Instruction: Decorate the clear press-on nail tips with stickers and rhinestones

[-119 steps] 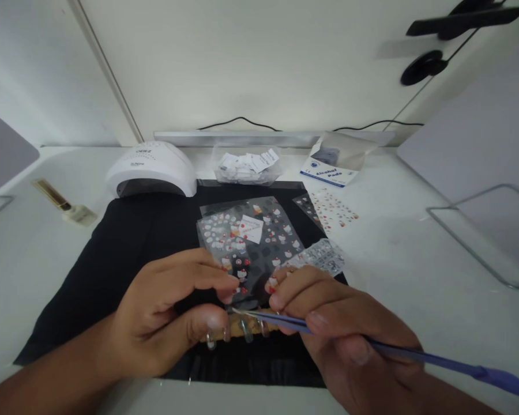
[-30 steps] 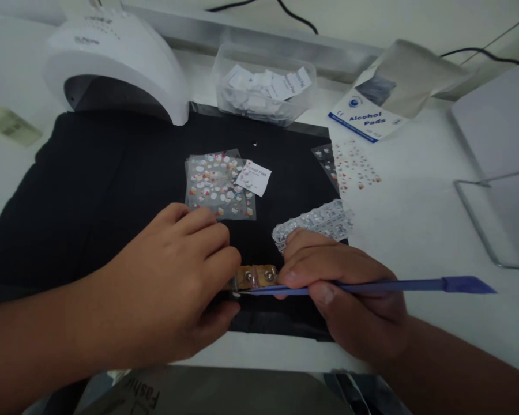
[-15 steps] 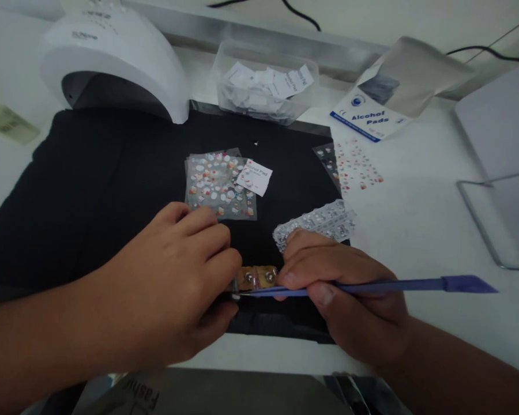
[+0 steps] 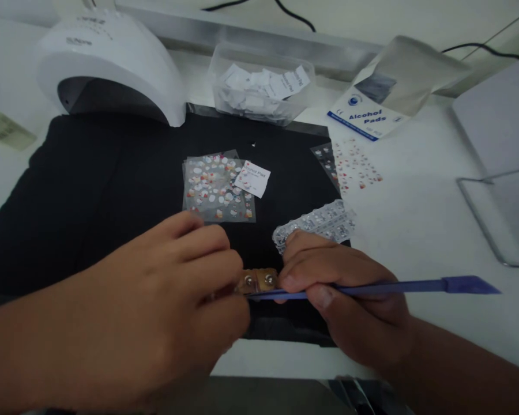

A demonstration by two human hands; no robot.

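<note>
My left hand (image 4: 173,300) is curled with its fingers closed over the left end of a small tan strip (image 4: 257,282) that carries clear nail tips and lies on a black mat (image 4: 90,190). My right hand (image 4: 350,300) grips a long blue tool (image 4: 398,286) like a pen, its thin tip pointing left at the strip beside my left fingertips. The right fingers also press on the strip's right end. Much of the strip is hidden under both hands.
A sticker sheet (image 4: 216,187) with a white label lies on the mat beyond my hands. A blister pack (image 4: 318,222), a second sticker sheet (image 4: 352,164), an alcohol pads box (image 4: 365,118), a clear tub of wipes (image 4: 262,86) and a white nail lamp (image 4: 108,63) stand farther back.
Since four seconds ago the view has tilted down and closer. In the last second my left hand has slid a little right over the strip; the blue tool has stayed put.
</note>
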